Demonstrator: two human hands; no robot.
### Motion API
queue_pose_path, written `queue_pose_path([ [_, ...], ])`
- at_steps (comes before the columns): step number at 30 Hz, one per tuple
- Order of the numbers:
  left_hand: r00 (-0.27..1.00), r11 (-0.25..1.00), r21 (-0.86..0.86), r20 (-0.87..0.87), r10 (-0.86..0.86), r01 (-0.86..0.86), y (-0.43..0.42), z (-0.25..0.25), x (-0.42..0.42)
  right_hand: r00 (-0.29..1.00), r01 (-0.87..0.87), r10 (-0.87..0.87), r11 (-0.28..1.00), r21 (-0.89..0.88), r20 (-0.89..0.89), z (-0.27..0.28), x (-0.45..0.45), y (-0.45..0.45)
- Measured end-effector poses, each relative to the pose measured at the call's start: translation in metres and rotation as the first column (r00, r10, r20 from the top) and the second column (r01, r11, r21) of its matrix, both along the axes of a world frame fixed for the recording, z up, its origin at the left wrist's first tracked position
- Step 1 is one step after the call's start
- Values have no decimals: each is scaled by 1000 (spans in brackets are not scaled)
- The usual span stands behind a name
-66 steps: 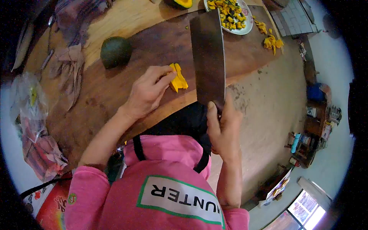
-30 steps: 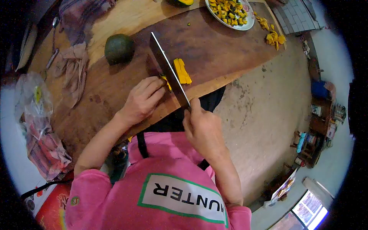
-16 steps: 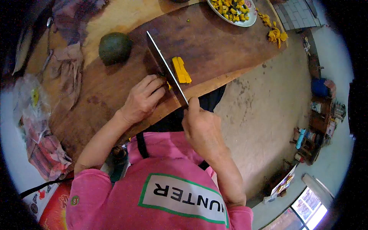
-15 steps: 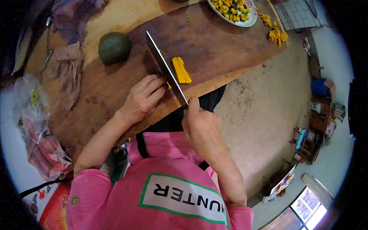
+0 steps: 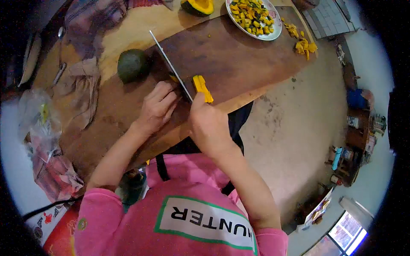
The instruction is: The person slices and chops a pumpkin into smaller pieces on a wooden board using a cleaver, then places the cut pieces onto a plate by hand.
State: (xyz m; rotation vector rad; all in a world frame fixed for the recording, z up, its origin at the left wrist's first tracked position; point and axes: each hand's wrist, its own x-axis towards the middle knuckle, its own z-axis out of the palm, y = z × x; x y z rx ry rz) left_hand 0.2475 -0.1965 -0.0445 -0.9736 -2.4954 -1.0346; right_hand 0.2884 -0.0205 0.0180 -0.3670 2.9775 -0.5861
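Note:
My right hand [image 5: 210, 127] is wrapped round the handle of a kitchen knife [image 5: 169, 62], whose broad blade points away from me over the wooden board. Close by on the blade's left side, my left hand [image 5: 159, 107] has its fingers curled on a small piece of pumpkin [image 5: 174, 78], mostly hidden by fingers and blade. Yellow pumpkin strips [image 5: 202, 88] lie just right of the blade. Left of the knife's tip sits a dark green pumpkin chunk [image 5: 133, 65], skin side up.
A white plate [image 5: 276, 33] of diced pumpkin stands at the far right of the board [image 5: 252, 64]. Beside it lie pumpkin scraps [image 5: 304, 47]. A cut pumpkin half [image 5: 198, 6] is at the back. Cloths [image 5: 83, 81] and a plastic bag [image 5: 40, 115] lie left.
The knife and my right hand have shifted left and slightly away from me. My left hand stays beside the blade. The view has tilted, bringing the pumpkin half into sight.

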Motion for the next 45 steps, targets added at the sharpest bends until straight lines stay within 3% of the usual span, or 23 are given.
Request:
queue_pose_path([
  [1, 1000, 1000, 14, 18, -4, 3, 2, 0, -1, 999, -11, 12, 999, -34, 41, 5, -3, 4],
  [5, 923, 918, 237, -145, 357, -317, 9, 29, -7, 990, 2, 0, 1000, -14, 144, 19, 3, 10],
  [8, 830, 796, 372, -108, 547, -476, 20, 70, -37, 959, 36, -30, 999, -16, 282, 25, 9, 10],
  [10, 894, 778, 453, 113, 434, -436, 28, 59, -66, 958, 59, -49, 998, -24, 284, 26, 11, 9],
  [11, 901, 812, 392, 202, 383, -433, 30, 48, -79, 964, 42, -34, 999, -25, 265, 25, 10, 9],
  [14, 792, 769, 427, 589, 162, -475, 31, 22, -99, 972, 21, -19, 1000, -7, 233, 24, 10, 11],
  [21, 876, 826, 391, 424, 231, -407, 37, 30, -95, 983, 10, -5, 1000, -27, 183, 6, 21, 10],
  [25, 836, 849, 367, 529, 147, -381, 36, 31, -98, 994, 21, -11, 995, -97, 107, 0, 18, 17],
  [28, 865, 852, 394, 486, 127, -346, 35, 39, -97, 994, 34, -11, 977, -211, 109, -6, 18, 31],
  [29, 827, 733, 557, 562, 13, -390, 32, 42, -91, 996, 40, -17, 959, -279, 85, -10, 23, 36],
  [32, 873, 645, 628, 469, 133, -435, 16, 72, -70, 996, 90, -73, 896, -436, 57, -12, 32, 46],
  [33, 871, 677, 575, 443, 215, -460, 12, 82, -60, 994, 111, -98, 864, -491, 53, -9, 30, 48],
  [36, 900, 945, 148, 379, 217, -291, -12, 74, -43, 971, 239, -184, 777, -583, 152, 5, 27, 56],
  [37, 928, 988, 72, 358, 104, -139, -13, 67, -37, 961, 278, -205, 728, -627, 187, 9, 25, 59],
  [40, 981, 959, -272, 190, -27, 79, 3, 59, -17, 943, 331, -260, 643, -691, 209, 15, 26, 70],
  [41, 974, 933, -333, 218, -64, 136, 5, 53, -18, 939, 341, -270, 644, -685, 214, 14, 27, 75],
  [45, 972, 907, -386, 218, -88, 168, 11, 35, -24, 901, 431, -337, 641, -635, 272, 12, 41, 92],
])
